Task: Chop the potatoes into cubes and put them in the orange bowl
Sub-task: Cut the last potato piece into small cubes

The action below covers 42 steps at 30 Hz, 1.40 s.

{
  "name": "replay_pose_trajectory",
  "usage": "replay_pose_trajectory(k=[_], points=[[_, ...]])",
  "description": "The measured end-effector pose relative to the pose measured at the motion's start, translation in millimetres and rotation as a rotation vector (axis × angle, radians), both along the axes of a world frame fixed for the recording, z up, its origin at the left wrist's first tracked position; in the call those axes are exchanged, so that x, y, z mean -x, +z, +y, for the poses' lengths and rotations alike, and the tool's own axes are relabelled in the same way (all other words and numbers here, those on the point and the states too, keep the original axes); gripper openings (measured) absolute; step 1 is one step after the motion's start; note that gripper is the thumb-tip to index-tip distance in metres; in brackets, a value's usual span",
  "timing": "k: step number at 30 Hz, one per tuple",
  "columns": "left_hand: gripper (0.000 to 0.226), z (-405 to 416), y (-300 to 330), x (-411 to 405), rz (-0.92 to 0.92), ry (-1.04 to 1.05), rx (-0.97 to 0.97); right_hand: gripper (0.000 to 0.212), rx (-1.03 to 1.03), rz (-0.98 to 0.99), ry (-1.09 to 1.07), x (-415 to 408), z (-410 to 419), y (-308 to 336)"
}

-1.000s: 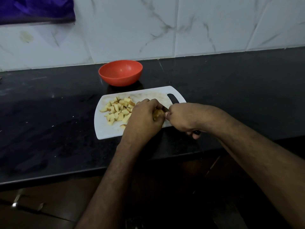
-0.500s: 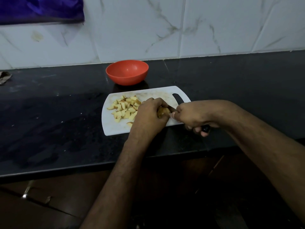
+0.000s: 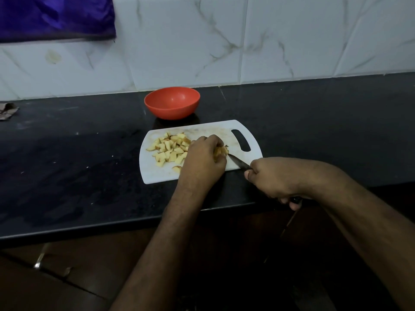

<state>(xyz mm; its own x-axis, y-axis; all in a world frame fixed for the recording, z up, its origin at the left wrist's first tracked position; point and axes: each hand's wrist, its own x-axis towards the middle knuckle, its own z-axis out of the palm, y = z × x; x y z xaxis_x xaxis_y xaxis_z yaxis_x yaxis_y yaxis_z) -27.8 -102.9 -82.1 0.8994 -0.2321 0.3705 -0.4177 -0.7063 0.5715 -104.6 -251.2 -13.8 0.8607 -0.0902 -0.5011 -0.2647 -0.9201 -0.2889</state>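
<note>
Half of the potato piece (image 3: 221,151) is hidden under the left hand (image 3: 203,161), whose curled fingers pin it to the white cutting board (image 3: 202,131). Right hand (image 3: 272,177) grips a knife (image 3: 238,162) — handle mostly covered, tip touching the piece. Cut cubes (image 3: 170,150) lie heaped on the board's left part (count unclear); the orange bowl (image 3: 172,102) sits just behind — a crumpled scrap (image 3: 6,110) is cut off at far left.

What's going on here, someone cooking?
A person is chopping potato on a white cutting board on a dark counter. The left hand holds a potato piece down, and the right hand grips a knife with its tip at that piece. A pile of cubes lies on the board. The orange bowl behind it holds nothing yet.
</note>
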Motion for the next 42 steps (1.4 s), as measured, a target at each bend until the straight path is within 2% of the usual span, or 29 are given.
replay_pose_trajectory(k=[7, 15, 21, 26, 29, 33, 38, 42], points=[[0.024, 6.0, 0.7, 4.1, 0.004, 0.026, 0.040, 0.034, 0.091, -0.056, 0.001, 5.5, 6.4, 2.8], [0.023, 4.1, -0.3, 0.9, -0.004, 0.031, 0.014, 0.031, -0.039, -0.217, -0.044, 0.2, 11.1, 0.4], [0.013, 3.2, -2.3, -0.5, -0.003, 0.012, 0.045, 0.033, -0.149, -0.131, -0.100, -19.2, 27.2, -12.0], [0.014, 3.6, -2.9, -1.2, 0.023, -0.011, 0.029, 0.033, -0.060, -0.032, -0.113, -36.2, 32.1, -11.3], [0.019, 5.2, -3.8, -1.7, 0.025, -0.036, 0.049, 0.028, -0.048, -0.040, -0.081, -45.8, 33.1, -7.2], [0.020, 4.5, -3.7, -1.3, 0.029, -0.004, 0.065, 0.036, -0.035, -0.034, -0.059, -38.3, 28.3, -3.3], [0.019, 2.5, -3.3, -3.5, 0.026, 0.030, 0.056, 0.035, 0.064, -0.023, -0.036, -13.1, 24.0, -3.8], [0.019, 3.0, -1.6, -0.5, 0.026, 0.035, 0.043, 0.041, 0.030, -0.077, -0.034, -10.5, 24.9, -3.6]])
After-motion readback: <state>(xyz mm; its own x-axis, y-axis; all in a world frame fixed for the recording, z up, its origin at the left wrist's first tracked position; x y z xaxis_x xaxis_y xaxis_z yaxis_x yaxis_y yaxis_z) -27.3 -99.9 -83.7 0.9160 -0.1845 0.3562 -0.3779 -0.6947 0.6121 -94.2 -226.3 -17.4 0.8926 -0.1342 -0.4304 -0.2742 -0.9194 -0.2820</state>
